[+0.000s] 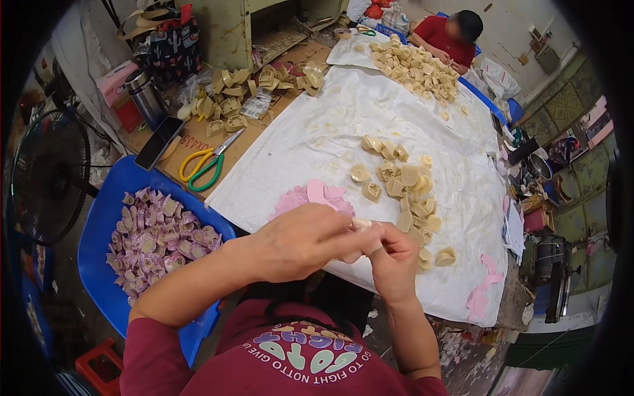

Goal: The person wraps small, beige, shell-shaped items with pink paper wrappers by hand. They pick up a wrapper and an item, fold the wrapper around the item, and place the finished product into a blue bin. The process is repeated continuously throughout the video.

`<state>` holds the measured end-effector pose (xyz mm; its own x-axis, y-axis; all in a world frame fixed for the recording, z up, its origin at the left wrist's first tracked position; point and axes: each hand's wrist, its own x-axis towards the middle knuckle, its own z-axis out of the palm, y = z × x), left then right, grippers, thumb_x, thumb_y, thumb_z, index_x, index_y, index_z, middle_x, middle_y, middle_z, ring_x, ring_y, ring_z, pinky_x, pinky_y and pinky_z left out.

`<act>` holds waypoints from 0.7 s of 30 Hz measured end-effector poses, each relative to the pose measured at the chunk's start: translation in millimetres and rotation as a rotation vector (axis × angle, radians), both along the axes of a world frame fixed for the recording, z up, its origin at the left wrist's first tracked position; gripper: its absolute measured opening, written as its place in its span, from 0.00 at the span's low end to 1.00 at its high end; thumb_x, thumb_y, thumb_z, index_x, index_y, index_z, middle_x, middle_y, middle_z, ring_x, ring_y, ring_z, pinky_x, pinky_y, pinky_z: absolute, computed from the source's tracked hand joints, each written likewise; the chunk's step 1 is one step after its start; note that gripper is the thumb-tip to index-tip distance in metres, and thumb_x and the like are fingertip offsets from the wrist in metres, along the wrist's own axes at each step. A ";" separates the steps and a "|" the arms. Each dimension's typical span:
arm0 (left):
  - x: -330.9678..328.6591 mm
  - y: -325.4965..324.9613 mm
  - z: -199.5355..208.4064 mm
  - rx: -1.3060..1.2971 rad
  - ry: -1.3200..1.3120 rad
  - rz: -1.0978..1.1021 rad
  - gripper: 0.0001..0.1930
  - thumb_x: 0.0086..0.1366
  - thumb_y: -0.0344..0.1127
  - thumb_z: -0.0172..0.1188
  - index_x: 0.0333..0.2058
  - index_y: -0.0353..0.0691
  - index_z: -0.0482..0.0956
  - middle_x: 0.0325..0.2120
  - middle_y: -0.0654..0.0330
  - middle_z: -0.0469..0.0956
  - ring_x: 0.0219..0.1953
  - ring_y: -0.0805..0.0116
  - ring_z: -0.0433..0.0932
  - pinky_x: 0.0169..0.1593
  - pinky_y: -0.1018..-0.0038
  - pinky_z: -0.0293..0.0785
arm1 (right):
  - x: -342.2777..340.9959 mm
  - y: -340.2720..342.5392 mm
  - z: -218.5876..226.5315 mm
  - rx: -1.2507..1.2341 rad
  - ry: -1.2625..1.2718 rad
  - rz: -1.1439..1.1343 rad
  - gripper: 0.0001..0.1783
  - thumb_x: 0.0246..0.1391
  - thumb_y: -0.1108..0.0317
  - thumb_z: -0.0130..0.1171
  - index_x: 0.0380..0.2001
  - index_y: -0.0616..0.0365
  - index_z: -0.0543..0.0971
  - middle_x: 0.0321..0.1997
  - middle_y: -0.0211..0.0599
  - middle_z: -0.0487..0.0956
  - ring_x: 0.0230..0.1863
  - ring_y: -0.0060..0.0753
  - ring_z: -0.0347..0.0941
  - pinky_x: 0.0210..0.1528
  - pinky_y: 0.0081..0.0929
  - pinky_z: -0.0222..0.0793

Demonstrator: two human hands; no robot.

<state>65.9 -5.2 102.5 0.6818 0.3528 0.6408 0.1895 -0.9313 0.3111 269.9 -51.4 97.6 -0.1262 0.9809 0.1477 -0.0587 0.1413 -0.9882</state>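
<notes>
My left hand (295, 242) and my right hand (394, 261) meet over the near edge of the sheet-covered table. Between their pinched fingertips is a small pale piece (361, 224), mostly hidden by the fingers, so its exact shape does not show. Just beyond my left hand lies a pile of thin pink cut-out pieces (317, 193). To the right of the hands, small cream moulded cups (411, 177) are scattered in a loose band. At my left, a blue bin (92, 247) holds many similar cups wrapped in pink-purple (157, 237).
Scissors (210, 162) with yellow and green handles lie beside a phone (158, 142) and a steel flask (144, 98). A co-worker (452, 36) in red sits behind a large cup heap (416, 69). A fan (49, 175) stands left; pink scraps (485, 290) lie right.
</notes>
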 end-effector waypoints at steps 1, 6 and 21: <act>-1.8 0.0 1.8 -0.052 0.017 0.033 0.30 0.44 0.25 0.65 0.51 0.38 0.72 0.36 0.55 0.76 0.36 0.55 0.77 0.39 0.64 0.73 | 1.3 -1.3 0.2 -0.015 -0.035 -0.020 0.13 0.57 0.75 0.59 0.46 0.67 0.78 0.39 0.38 0.81 0.39 0.21 0.76 0.41 0.18 0.72; -2.2 -6.0 13.9 -0.154 0.125 0.131 0.26 0.39 0.34 0.70 0.41 0.39 0.74 0.27 0.58 0.77 0.30 0.57 0.78 0.34 0.66 0.74 | -1.5 -10.1 0.1 0.130 -0.038 -0.026 0.11 0.58 0.75 0.57 0.44 0.65 0.80 0.36 0.35 0.82 0.39 0.20 0.75 0.41 0.18 0.71; 39.1 -1.3 5.7 -0.419 -0.144 0.385 0.18 0.44 0.36 0.68 0.32 0.37 0.71 0.21 0.53 0.76 0.25 0.52 0.78 0.28 0.62 0.72 | 3.4 16.3 -1.3 0.058 0.002 -0.178 0.13 0.62 0.70 0.52 0.46 0.66 0.78 0.33 0.27 0.79 0.35 0.15 0.71 0.38 0.17 0.68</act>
<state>105.0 -6.5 108.1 0.3713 0.8009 0.4699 0.4182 -0.5960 0.6855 273.4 -35.1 96.2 0.0492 0.9775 0.2049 -0.0296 0.2065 -0.9780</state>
